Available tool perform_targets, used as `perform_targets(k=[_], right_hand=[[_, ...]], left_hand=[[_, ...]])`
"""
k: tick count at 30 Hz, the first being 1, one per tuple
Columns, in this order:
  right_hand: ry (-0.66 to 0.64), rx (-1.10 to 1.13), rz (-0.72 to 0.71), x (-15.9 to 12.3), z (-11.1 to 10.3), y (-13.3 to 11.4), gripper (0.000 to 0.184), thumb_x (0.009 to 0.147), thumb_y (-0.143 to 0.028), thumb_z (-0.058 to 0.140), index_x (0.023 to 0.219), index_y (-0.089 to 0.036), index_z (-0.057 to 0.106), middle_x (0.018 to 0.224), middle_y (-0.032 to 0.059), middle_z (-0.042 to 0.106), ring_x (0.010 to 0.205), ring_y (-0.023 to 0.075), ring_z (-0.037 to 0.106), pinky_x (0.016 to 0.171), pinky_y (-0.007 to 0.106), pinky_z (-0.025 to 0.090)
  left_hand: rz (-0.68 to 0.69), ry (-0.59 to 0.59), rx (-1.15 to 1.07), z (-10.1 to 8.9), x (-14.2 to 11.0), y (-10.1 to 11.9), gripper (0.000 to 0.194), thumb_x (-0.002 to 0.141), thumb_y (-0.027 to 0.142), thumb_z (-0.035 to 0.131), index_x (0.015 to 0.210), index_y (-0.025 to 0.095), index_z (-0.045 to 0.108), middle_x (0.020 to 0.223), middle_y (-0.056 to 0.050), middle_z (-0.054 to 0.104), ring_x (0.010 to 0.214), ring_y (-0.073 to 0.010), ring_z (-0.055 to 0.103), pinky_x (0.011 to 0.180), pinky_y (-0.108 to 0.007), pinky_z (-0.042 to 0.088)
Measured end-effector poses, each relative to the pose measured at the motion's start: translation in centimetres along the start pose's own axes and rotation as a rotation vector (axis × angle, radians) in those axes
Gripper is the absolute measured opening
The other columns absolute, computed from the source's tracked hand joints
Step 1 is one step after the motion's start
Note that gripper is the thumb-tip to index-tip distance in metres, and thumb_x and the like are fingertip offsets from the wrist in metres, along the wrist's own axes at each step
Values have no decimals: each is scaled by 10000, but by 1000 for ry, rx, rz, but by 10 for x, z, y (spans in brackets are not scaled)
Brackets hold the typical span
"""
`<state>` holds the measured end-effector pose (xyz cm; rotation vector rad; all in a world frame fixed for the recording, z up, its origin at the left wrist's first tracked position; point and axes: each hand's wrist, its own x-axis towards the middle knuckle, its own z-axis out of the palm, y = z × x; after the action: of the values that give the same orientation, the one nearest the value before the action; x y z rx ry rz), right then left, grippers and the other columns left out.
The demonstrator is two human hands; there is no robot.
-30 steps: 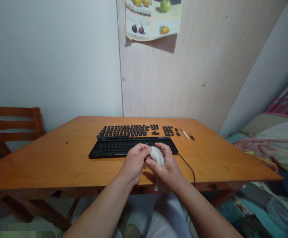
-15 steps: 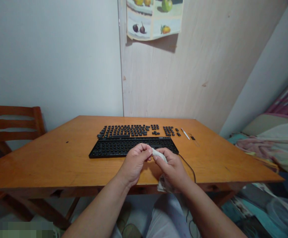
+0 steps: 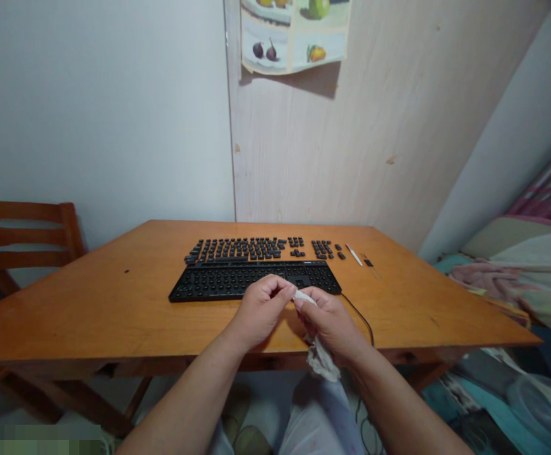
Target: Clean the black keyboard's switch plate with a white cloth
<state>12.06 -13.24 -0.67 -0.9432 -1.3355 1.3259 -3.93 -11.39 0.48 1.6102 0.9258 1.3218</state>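
Observation:
Both my hands meet over the table's front part, just this side of a black keyboard (image 3: 209, 287) whose keycaps are off. My right hand (image 3: 330, 319) is closed around a crumpled white tissue (image 3: 323, 361), which hangs below the palm past the table edge. One end of the tissue pokes out between thumb and forefinger. Touching that end, my left hand (image 3: 266, 309) is closed in a pinch; whatever lies between its fingertips is hidden. Behind the keyboard, loose black keycaps (image 3: 237, 248) lie in rows in keyboard order.
On the wooden table (image 3: 114, 309), a white pen-like stick (image 3: 354, 254) and a small black tool with wire ends (image 3: 368, 262) lie right of the keycaps. One small black piece (image 3: 126, 271) sits far left. The keyboard's cable (image 3: 363, 319) runs over the front edge. A chair (image 3: 24, 234) stands left.
More of the tissue now hangs below my right hand, and less sticks out between the fingers. My hands stay together in nearly the same place.

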Motion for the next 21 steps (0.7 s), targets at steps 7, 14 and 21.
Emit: perform_targets(k=[7, 14, 21], right_hand=[[104, -40, -25, 3, 1, 2, 341, 798, -505, 708, 863, -178, 638, 590, -63, 490, 499, 87, 345, 470, 221, 253], [219, -41, -33, 7, -9, 1, 304, 773, -473, 723, 800, -185, 630, 568, -68, 443, 506, 95, 317, 476, 234, 241], [327, -273, -99, 15, -58, -28, 349, 741, -506, 726, 797, -169, 652, 619, -36, 527, 541, 106, 395, 517, 243, 297]], left_hand=[[145, 37, 236, -2, 2, -2, 234, 891, 358, 587, 755, 188, 674, 780, -33, 643, 769, -172, 578, 734, -271, 430], [105, -71, 259, -4, 16, 0, 236, 872, 374, 606, 734, 188, 652, 713, -5, 601, 682, -148, 527, 660, -253, 392], [95, 133, 202, -26, 56, 3, 313, 859, 464, 596, 728, 181, 618, 693, 12, 579, 682, -140, 509, 660, -253, 386]])
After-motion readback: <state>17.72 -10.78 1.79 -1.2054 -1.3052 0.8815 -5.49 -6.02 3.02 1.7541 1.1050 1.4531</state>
